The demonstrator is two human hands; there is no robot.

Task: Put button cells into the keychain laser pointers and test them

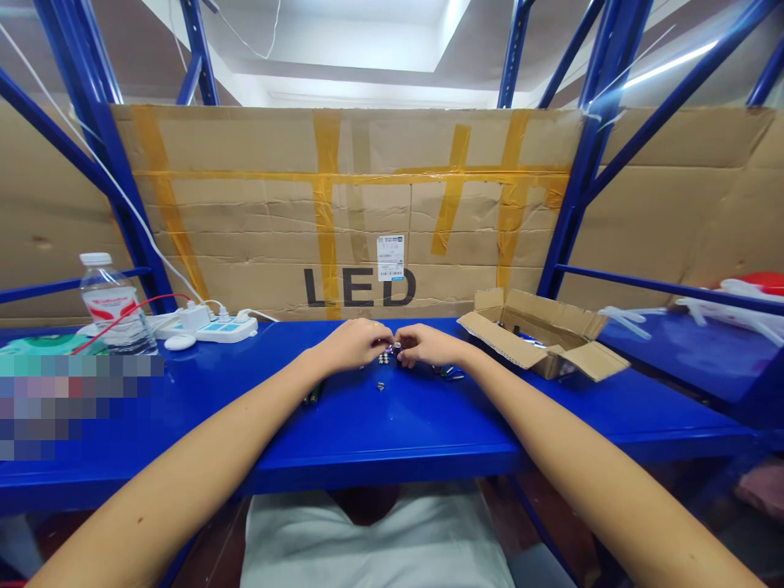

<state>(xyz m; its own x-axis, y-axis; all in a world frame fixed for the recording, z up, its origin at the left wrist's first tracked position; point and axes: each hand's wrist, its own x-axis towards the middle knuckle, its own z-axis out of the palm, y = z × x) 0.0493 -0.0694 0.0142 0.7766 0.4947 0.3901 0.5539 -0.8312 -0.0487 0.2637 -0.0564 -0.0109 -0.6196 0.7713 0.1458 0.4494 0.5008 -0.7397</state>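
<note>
1. The left hand (352, 343) and the right hand (429, 345) meet at the middle of the frame, low over the blue worktop (398, 433). Both sets of fingers are curled shut, and their tips come together on a small piece (395, 347), dark with a glint of metal. It is too small to tell what it is, or which hand bears more of it.
2. Just below the fingertips a little cluster of silvery parts (385, 358) lies on the worktop. A single silvery part (380, 385) lies apart from it, a little nearer the bottom of the frame.
3. Some dark slim items (312, 398) lie beside the left forearm. A few more dark bits (452, 373) lie just beside the right wrist.
4. As a judgement, the work looks to be in mid-course: one piece is in the fingers and several loose ones lie about. No finished pile can be told from an unfinished one.
5. An open cardboard box (539, 331) stands right of centre, near the right hand. Something dark shows inside, but it is too hidden to name.
6. At the left of the frame stand a water bottle (113, 306) and a white power strip (226, 329) with cables.
7. A taped cardboard sheet (263, 237) printed "LED" closes off the back.
</note>
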